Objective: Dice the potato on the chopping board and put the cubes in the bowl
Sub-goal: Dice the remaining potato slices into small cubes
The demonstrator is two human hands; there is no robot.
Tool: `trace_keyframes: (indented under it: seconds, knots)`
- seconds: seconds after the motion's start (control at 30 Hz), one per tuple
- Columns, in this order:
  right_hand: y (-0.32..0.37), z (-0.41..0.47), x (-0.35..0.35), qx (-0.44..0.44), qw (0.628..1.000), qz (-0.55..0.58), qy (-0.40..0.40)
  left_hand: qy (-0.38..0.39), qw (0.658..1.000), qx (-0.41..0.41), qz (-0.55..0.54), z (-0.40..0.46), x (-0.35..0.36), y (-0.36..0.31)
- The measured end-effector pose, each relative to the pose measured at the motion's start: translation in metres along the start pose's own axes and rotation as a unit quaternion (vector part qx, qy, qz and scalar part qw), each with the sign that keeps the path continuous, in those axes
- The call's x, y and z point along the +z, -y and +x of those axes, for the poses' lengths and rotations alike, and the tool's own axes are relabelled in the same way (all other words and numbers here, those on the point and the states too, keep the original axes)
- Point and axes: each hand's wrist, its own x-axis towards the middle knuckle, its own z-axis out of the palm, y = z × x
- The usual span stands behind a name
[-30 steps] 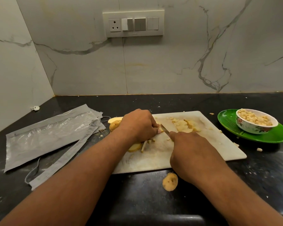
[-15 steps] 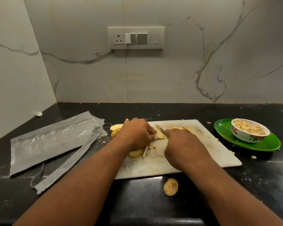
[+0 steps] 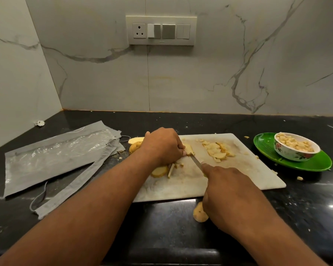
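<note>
Both forearms angle inward; left grip (image 3: pixel 162 145) curled, right grip (image 3: pixel 226 191) seemingly clenched.

No readable text, label, brand or number is showing anywhere; the switch plate (image 3: pixel 161 30) is bearing only a mark too small to read

Black stone counter (image 3: pixel 181 227), marble-look wall behind. Switch panel with socket (image 3: pixel 161 30) sat on the back wall. Grey plastic pouches (image 3: pixel 54 158) lay at counter left, a loose strip (image 3: pixel 73 191) running off their near edge, a rubber band (image 3: pixel 125 138) just beside them. Green plate (image 3: pixel 304 165) at right.
</note>
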Motion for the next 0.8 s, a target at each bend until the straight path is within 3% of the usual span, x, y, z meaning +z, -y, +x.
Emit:
trace_keyframes:
  seconds: [0.17,0.4,0.8]
  knots:
    - [0.003,-0.007,-0.008,-0.006,0.999,0.000,-0.050,-0.022,1.000,0.004,0.004,-0.008,0.000,-0.001]
    - [0.014,0.053,0.004,0.019,0.994,-0.005,-0.107,-0.049,0.999,0.022,0.004,-0.018,-0.002,0.002]
    - [0.012,0.035,0.020,0.008,0.998,0.009,-0.056,-0.045,0.998,-0.014,0.028,-0.009,0.004,-0.008]
